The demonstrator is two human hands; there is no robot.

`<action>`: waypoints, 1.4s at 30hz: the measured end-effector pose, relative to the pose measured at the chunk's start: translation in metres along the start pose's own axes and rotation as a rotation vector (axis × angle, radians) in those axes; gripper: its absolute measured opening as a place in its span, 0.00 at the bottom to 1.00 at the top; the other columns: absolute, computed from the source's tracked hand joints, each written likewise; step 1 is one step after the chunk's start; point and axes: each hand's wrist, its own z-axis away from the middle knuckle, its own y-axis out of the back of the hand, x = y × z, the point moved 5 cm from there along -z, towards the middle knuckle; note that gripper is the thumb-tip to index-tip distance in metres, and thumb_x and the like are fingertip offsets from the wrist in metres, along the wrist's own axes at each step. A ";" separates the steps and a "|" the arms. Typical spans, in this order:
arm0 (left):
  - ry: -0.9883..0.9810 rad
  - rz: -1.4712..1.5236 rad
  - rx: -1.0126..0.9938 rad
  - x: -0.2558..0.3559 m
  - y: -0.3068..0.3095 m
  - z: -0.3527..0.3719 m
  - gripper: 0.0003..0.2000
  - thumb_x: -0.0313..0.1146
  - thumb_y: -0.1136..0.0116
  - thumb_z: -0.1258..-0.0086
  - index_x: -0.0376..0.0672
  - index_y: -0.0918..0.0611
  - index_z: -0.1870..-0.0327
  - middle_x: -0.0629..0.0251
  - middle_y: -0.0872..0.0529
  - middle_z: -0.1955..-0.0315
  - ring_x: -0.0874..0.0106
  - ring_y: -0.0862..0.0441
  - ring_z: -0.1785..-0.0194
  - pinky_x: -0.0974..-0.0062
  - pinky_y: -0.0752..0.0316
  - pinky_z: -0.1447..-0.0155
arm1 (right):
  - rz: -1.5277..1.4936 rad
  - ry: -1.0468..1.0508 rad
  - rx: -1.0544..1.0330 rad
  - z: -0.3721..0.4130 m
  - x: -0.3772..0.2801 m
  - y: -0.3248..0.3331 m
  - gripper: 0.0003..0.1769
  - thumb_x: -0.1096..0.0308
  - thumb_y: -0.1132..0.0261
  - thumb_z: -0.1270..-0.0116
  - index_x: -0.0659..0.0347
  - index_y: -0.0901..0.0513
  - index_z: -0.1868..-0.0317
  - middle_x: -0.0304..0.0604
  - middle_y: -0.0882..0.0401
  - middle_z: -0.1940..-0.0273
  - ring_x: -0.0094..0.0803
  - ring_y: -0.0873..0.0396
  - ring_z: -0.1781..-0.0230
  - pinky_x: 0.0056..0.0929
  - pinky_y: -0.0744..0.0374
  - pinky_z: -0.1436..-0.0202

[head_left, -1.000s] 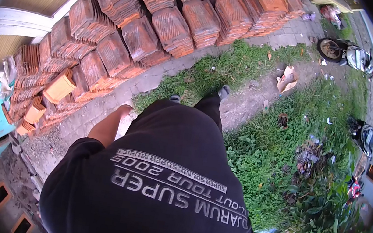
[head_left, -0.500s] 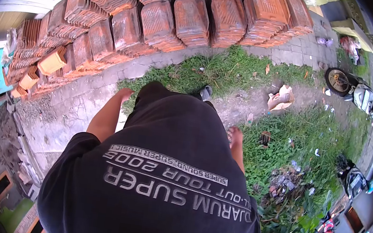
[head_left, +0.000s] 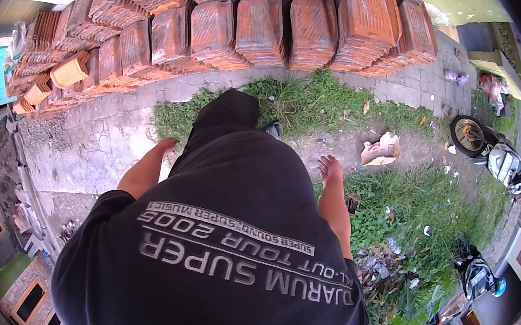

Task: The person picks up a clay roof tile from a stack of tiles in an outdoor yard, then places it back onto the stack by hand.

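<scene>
My left hand (head_left: 166, 145) hangs beside the left of my dark printed shirt (head_left: 232, 224), over the pale concrete; part of it lies against the dark trousers, and its fingers are hard to make out. On the other side my right hand (head_left: 330, 169) is held out over the grass and dirt, its fingers apart and nothing in it. One raised knee in dark trousers (head_left: 228, 111) shows beyond the shirt. Neither hand touches the stacked orange roof tiles (head_left: 262, 28) ahead.
Crumpled brown paper (head_left: 381, 150) lies on the dirt to the right. Beyond it stands a motorcycle (head_left: 501, 161), with a second one (head_left: 477, 278) lower down. A litter heap (head_left: 373, 264) sits in the grass. Paving (head_left: 409, 83) runs along the tiles.
The knee in dark trousers has risen forward. My right hand has moved up and forward, showing more forearm and spread fingers. The view has shifted slightly.
</scene>
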 end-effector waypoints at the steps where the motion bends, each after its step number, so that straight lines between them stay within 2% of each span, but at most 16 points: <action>1: 0.054 0.035 -0.041 -0.011 -0.007 -0.006 0.20 0.44 0.52 0.24 0.52 0.21 0.35 0.61 0.17 0.44 0.62 0.16 0.52 0.52 0.25 0.55 | 0.035 -0.008 -0.032 0.006 -0.003 -0.013 0.28 0.58 0.49 0.24 0.57 0.35 0.27 0.46 0.23 0.37 0.41 0.21 0.45 0.39 0.27 0.46; 4: 0.162 0.340 -0.418 -0.088 -0.044 -0.129 0.22 0.45 0.52 0.24 0.53 0.25 0.32 0.63 0.19 0.40 0.64 0.17 0.48 0.53 0.27 0.51 | 0.116 0.015 -0.085 0.014 -0.022 -0.049 0.27 0.57 0.47 0.25 0.57 0.33 0.30 0.46 0.22 0.39 0.41 0.20 0.47 0.39 0.25 0.48; 8: 0.095 0.227 -0.444 -0.036 -0.056 -0.139 0.21 0.46 0.51 0.25 0.56 0.25 0.33 0.63 0.19 0.42 0.66 0.19 0.46 0.54 0.28 0.53 | 0.271 0.144 -0.188 0.019 -0.058 -0.075 0.24 0.56 0.44 0.28 0.57 0.29 0.35 0.44 0.19 0.42 0.38 0.19 0.49 0.35 0.27 0.55; 12: -0.017 0.030 -0.159 0.102 -0.016 -0.064 0.20 0.42 0.48 0.27 0.51 0.22 0.36 0.59 0.18 0.45 0.63 0.18 0.48 0.63 0.23 0.53 | 0.157 0.139 -0.122 0.026 -0.077 -0.071 0.25 0.57 0.44 0.26 0.58 0.30 0.33 0.45 0.19 0.42 0.38 0.19 0.48 0.36 0.26 0.53; 15: -0.656 -0.135 -0.104 0.148 0.004 -0.128 0.22 0.43 0.41 0.31 0.46 0.20 0.39 0.58 0.15 0.53 0.63 0.17 0.55 0.64 0.23 0.51 | 0.038 0.109 -0.043 0.037 -0.086 -0.068 0.27 0.58 0.45 0.25 0.58 0.33 0.30 0.46 0.20 0.41 0.39 0.19 0.46 0.38 0.26 0.50; 16: -0.686 -0.047 -0.085 0.177 0.015 -0.113 0.22 0.43 0.39 0.32 0.44 0.19 0.39 0.57 0.14 0.55 0.64 0.17 0.57 0.64 0.23 0.50 | -0.030 0.104 -0.004 0.037 -0.087 -0.066 0.28 0.58 0.46 0.25 0.59 0.35 0.29 0.46 0.20 0.40 0.39 0.20 0.46 0.40 0.26 0.48; 18: -0.503 0.154 -0.070 0.221 0.034 -0.089 0.22 0.42 0.39 0.31 0.40 0.19 0.40 0.56 0.13 0.56 0.65 0.18 0.59 0.65 0.24 0.48 | -0.102 0.086 0.005 0.032 -0.091 -0.070 0.29 0.58 0.47 0.24 0.59 0.37 0.27 0.48 0.23 0.36 0.41 0.22 0.42 0.41 0.27 0.44; 20: -0.524 0.060 -0.065 0.244 0.051 -0.103 0.24 0.41 0.42 0.29 0.39 0.23 0.36 0.58 0.13 0.50 0.63 0.17 0.52 0.63 0.24 0.45 | -0.176 0.150 -0.002 0.033 -0.108 -0.082 0.31 0.57 0.47 0.24 0.59 0.39 0.26 0.49 0.26 0.34 0.43 0.24 0.39 0.41 0.28 0.42; 22: -0.510 0.094 -0.071 0.254 0.059 -0.099 0.25 0.42 0.43 0.29 0.39 0.24 0.34 0.56 0.15 0.49 0.63 0.17 0.51 0.64 0.25 0.45 | -0.180 0.146 -0.016 0.037 -0.124 -0.099 0.31 0.57 0.47 0.24 0.60 0.41 0.25 0.50 0.28 0.32 0.44 0.26 0.36 0.42 0.29 0.39; 24: -0.447 0.297 -0.094 0.266 0.061 -0.112 0.26 0.43 0.45 0.29 0.40 0.25 0.33 0.57 0.16 0.47 0.63 0.18 0.50 0.65 0.26 0.43 | -0.167 0.184 -0.071 0.046 -0.148 -0.127 0.31 0.58 0.47 0.24 0.61 0.40 0.26 0.51 0.28 0.33 0.44 0.26 0.36 0.43 0.28 0.37; 26: -0.461 0.315 -0.128 0.282 0.057 -0.105 0.25 0.43 0.45 0.30 0.42 0.24 0.34 0.60 0.17 0.45 0.64 0.19 0.47 0.64 0.28 0.44 | -0.163 0.197 -0.087 0.043 -0.169 -0.148 0.29 0.59 0.48 0.23 0.63 0.39 0.27 0.52 0.27 0.34 0.44 0.26 0.37 0.44 0.28 0.36; 28: -0.407 0.275 -0.168 0.303 0.049 -0.077 0.27 0.44 0.41 0.30 0.36 0.25 0.34 0.56 0.17 0.44 0.62 0.18 0.48 0.65 0.25 0.42 | -0.134 0.237 -0.185 0.035 -0.191 -0.168 0.28 0.59 0.47 0.23 0.63 0.37 0.28 0.52 0.25 0.36 0.44 0.25 0.38 0.44 0.27 0.37; 32: -0.426 0.325 -0.222 0.332 0.021 -0.058 0.27 0.44 0.41 0.30 0.36 0.25 0.34 0.57 0.17 0.44 0.61 0.18 0.47 0.64 0.26 0.40 | -0.109 0.193 -0.226 0.022 -0.227 -0.211 0.26 0.60 0.46 0.23 0.62 0.34 0.31 0.51 0.23 0.39 0.43 0.23 0.41 0.43 0.26 0.39; 36: -0.473 0.377 -0.246 0.363 -0.011 -0.048 0.27 0.45 0.40 0.31 0.36 0.24 0.35 0.57 0.16 0.46 0.61 0.19 0.45 0.63 0.27 0.39 | -0.032 0.159 -0.300 -0.003 -0.254 -0.242 0.19 0.60 0.45 0.24 0.60 0.29 0.39 0.48 0.21 0.42 0.40 0.23 0.44 0.41 0.26 0.42; 38: -0.460 0.356 -0.249 0.382 -0.024 -0.041 0.27 0.45 0.40 0.31 0.35 0.24 0.36 0.58 0.16 0.45 0.62 0.18 0.46 0.64 0.27 0.39 | 0.039 0.135 -0.325 -0.019 -0.269 -0.248 0.25 0.60 0.46 0.23 0.62 0.36 0.32 0.53 0.26 0.35 0.46 0.29 0.35 0.46 0.31 0.32; 42: -0.460 0.378 -0.235 0.412 -0.048 -0.035 0.27 0.43 0.39 0.30 0.37 0.24 0.35 0.58 0.16 0.45 0.64 0.18 0.48 0.68 0.25 0.42 | 0.090 0.067 -0.403 -0.042 -0.292 -0.259 0.30 0.59 0.46 0.23 0.62 0.40 0.26 0.54 0.32 0.30 0.49 0.33 0.31 0.49 0.34 0.29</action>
